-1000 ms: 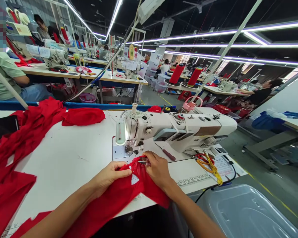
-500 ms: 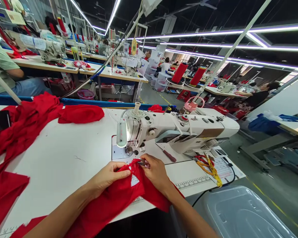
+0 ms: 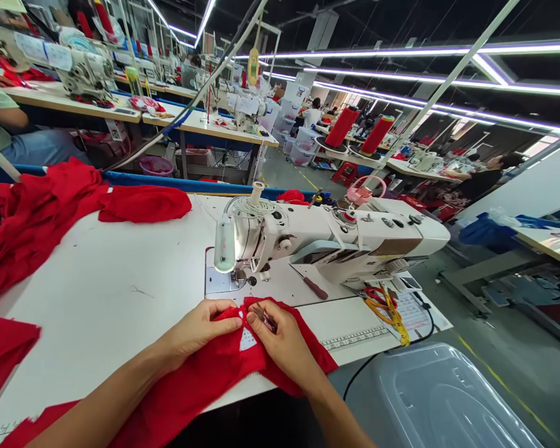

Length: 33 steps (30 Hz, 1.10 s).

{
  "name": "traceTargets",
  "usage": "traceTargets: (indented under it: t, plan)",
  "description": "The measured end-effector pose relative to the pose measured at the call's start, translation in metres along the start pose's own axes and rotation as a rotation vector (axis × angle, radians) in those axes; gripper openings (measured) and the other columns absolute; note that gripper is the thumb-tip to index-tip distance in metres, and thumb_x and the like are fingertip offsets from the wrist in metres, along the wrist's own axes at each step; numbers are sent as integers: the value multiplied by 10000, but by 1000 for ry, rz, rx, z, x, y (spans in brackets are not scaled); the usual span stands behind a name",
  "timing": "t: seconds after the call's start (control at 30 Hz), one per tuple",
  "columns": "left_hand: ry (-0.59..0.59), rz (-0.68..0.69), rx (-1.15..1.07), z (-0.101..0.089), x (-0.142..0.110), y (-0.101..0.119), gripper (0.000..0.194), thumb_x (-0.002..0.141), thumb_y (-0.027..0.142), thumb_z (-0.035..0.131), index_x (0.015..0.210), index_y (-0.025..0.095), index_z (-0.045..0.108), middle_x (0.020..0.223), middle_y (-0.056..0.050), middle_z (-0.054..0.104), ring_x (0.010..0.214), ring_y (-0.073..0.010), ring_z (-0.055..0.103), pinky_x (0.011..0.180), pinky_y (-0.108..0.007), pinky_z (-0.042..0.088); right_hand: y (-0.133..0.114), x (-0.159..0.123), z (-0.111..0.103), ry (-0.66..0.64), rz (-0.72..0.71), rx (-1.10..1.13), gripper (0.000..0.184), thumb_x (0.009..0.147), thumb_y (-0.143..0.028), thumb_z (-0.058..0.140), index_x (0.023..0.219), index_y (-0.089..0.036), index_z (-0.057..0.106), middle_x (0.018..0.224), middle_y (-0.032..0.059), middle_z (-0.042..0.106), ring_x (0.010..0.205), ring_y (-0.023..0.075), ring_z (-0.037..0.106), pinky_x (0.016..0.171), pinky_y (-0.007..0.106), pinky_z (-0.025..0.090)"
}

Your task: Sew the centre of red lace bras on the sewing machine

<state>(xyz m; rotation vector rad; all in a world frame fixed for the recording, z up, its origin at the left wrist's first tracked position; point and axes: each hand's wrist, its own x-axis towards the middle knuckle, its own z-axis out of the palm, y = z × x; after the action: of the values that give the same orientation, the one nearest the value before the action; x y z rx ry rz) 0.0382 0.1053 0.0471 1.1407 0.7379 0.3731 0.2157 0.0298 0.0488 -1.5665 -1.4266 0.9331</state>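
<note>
Red fabric (image 3: pixel 200 386) hangs over the front edge of the sewing table, its upper edge gathered between my hands. My left hand (image 3: pixel 198 328) pinches that edge between thumb and fingers. My right hand (image 3: pixel 284 342) is closed around small thread snips (image 3: pixel 267 318), their metal tips at the fabric edge close to my left thumb. A white, dark-flecked triangle (image 3: pixel 247 340) shows in the red between the hands; whether it is a patch or an opening, I cannot tell. Just beyond the hands is the sewing machine (image 3: pixel 298 233), its needle area lit.
A heap of red fabric (image 3: pixel 51 211) lies at the left, beside a folded red piece (image 3: pixel 144 203). A screwdriver-like tool (image 3: pixel 310 283) rests under the machine arm. Orange-handled scissors (image 3: pixel 378 310) and a yellow tape measure (image 3: pixel 399 320) lie right. A clear plastic bin (image 3: pixel 448 392) stands front right.
My right hand has shifted slightly left and turned, with the snips now more tucked into the fingers. The red fabric lies more spread to its right. The camera view has shifted slightly.
</note>
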Motion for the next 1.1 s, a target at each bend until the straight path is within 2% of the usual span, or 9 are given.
traceTargets:
  t: [0.13,0.23,0.33,0.73,0.87,0.97,1.03,1.1]
  plan:
    - [2,2,9,0,-1,0,393,790,487,739,744,171,511,684,53,443,610,-91,351,550,-218,257,-1,6,0,-52,68,191,332,915,-474,600,748,-189,565,690,-40,488,637,117,412,590,245,344]
    - [15,-8,21,-1,-1,-2,392,800,481,729,735,180,486,669,61,426,603,-90,340,542,-217,246,-3,6,2,-15,84,252,307,888,-450,639,749,-185,568,682,-45,472,642,114,390,607,245,338]
    - [18,-19,15,-1,0,-2,384,800,465,724,722,187,471,649,69,417,587,-87,330,535,-216,238,-3,5,3,30,61,245,317,884,-447,645,726,-188,555,687,-39,486,661,121,401,625,247,344]
    - [30,6,-10,2,-2,0,360,779,436,745,704,179,504,650,64,423,604,-93,332,548,-227,246,0,6,6,42,56,195,346,901,-488,606,727,-197,533,702,-36,504,660,128,437,624,245,377]
    - [54,-24,-39,2,-2,-1,372,753,477,767,742,165,565,651,54,488,581,-88,378,539,-218,270,-2,0,1,66,1,16,333,932,-496,573,768,-214,504,700,-43,516,647,134,466,591,241,380]
    - [70,-50,-50,3,-3,0,394,747,508,771,754,165,578,651,47,527,572,-92,418,538,-214,295,-10,-16,-5,145,-69,-197,235,1007,-442,482,978,-221,556,828,-12,626,713,154,565,621,245,421]
    - [69,-62,-45,4,-4,2,405,747,517,772,733,168,566,625,54,517,553,-87,413,530,-210,288,-14,-30,-6,203,-173,-390,241,1054,-387,400,1097,-211,559,876,14,670,719,155,614,622,247,426]
    - [59,-62,-36,4,-4,4,408,752,523,769,734,167,570,620,56,517,550,-85,411,530,-207,285,-17,-40,-2,252,-323,-634,257,1072,-354,374,1116,-183,561,794,16,673,624,146,616,560,251,384]
